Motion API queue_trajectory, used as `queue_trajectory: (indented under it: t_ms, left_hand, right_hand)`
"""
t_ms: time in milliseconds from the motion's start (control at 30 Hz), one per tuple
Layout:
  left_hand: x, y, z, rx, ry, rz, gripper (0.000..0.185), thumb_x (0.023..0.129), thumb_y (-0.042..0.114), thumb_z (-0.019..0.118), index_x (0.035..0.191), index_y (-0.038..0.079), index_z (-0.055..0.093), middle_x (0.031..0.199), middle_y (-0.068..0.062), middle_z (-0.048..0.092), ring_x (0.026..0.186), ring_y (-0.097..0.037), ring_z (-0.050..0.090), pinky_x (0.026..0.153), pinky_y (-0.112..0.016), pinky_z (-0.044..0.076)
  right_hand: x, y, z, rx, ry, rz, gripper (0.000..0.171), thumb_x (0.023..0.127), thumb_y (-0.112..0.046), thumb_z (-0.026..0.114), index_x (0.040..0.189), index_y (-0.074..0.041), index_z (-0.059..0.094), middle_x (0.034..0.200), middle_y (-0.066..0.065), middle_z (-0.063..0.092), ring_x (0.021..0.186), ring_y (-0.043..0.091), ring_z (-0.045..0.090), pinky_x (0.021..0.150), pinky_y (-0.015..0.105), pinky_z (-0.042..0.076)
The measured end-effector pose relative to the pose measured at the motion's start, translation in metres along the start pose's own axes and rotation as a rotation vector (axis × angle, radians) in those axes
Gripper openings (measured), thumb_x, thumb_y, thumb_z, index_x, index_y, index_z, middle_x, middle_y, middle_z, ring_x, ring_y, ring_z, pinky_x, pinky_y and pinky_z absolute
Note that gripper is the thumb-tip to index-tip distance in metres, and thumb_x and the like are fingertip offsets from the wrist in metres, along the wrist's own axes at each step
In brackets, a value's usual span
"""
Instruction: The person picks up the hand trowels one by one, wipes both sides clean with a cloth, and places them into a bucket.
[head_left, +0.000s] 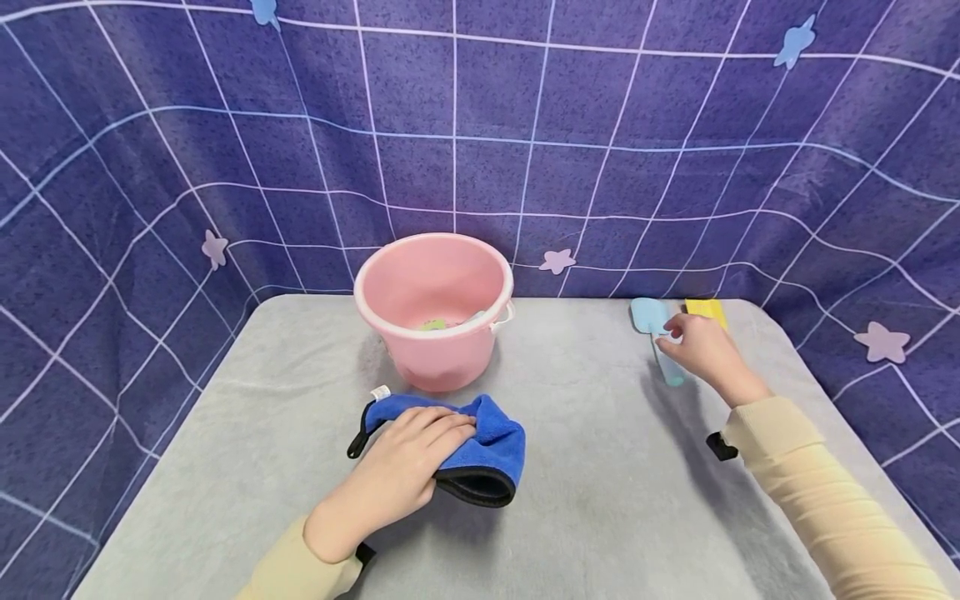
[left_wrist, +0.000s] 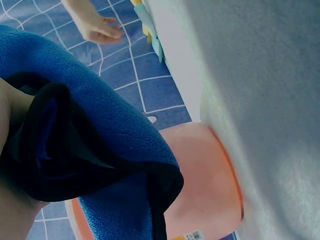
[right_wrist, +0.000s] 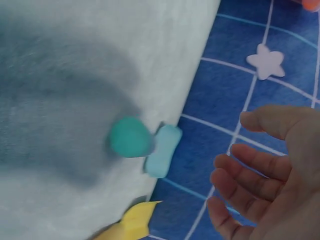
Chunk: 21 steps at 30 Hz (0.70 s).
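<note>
My left hand [head_left: 408, 462] lies on a crumpled blue cloth [head_left: 491, 437] with a black edge, fingers curled into its folds, just in front of a pink bucket [head_left: 433, 333]. In the left wrist view the cloth [left_wrist: 100, 135] bunches round the hand and the bucket [left_wrist: 205, 180] is close behind it. My right hand [head_left: 697, 346] hovers at the far right over a light-blue spatula [head_left: 649, 319] beside a yellow object [head_left: 707, 308]. In the right wrist view the fingers [right_wrist: 250, 172] are spread and relaxed, holding nothing, a little apart from the spatula [right_wrist: 130, 139].
A grey cloth covers the table [head_left: 600, 500]. Small green and pale items lie at the bucket's bottom [head_left: 442, 322]. A purple grid-patterned backdrop [head_left: 480, 125] with star shapes surrounds the table on three sides.
</note>
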<state>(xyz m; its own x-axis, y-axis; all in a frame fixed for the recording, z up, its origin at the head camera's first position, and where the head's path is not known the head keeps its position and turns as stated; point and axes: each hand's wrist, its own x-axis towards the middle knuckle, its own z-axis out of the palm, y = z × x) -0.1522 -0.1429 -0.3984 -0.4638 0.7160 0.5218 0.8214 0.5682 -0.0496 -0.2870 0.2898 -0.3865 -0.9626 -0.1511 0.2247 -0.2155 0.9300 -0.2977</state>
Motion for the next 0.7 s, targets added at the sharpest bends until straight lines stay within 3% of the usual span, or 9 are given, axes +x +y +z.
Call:
queue_trajectory:
  t_ms: [367,533,700]
  left_hand:
    - [-0.002,-0.001,0.0,0.011,0.0,0.0,0.059,0.063,-0.006,0.051,0.119,0.009,0.058,0.12,-0.002,0.061,0.11,-0.023,0.056,0.092,-0.038,0.044]
    - [-0.003,-0.002,0.0,0.006,-0.001,-0.008,0.058,0.063,-0.007,0.052,0.118,0.009,0.059,0.12,-0.002,0.061,0.11,-0.024,0.056,0.092,-0.038,0.044]
    - [-0.002,-0.002,0.001,-0.001,0.003,-0.012,0.058,0.063,-0.007,0.051,0.118,0.009,0.059,0.12,-0.002,0.061,0.109,-0.024,0.057,0.091,-0.039,0.045]
  right_hand:
    - [0.005,0.026,0.026,-0.029,-0.135,0.105,0.039,0.082,-0.023,0.061,0.101,0.01,0.062,0.086,0.024,0.065,0.077,0.036,0.062,0.069,0.048,0.049]
    - [0.007,0.033,0.037,-0.046,-0.187,0.161,0.04,0.083,-0.024,0.061,0.101,0.012,0.063,0.094,0.027,0.066,0.078,0.036,0.063,0.07,0.047,0.05]
    - [0.01,0.035,0.045,-0.044,-0.261,0.26,0.029,0.084,-0.027,0.058,0.074,0.0,0.058,0.065,0.008,0.054,0.058,0.022,0.05,0.051,0.034,0.04]
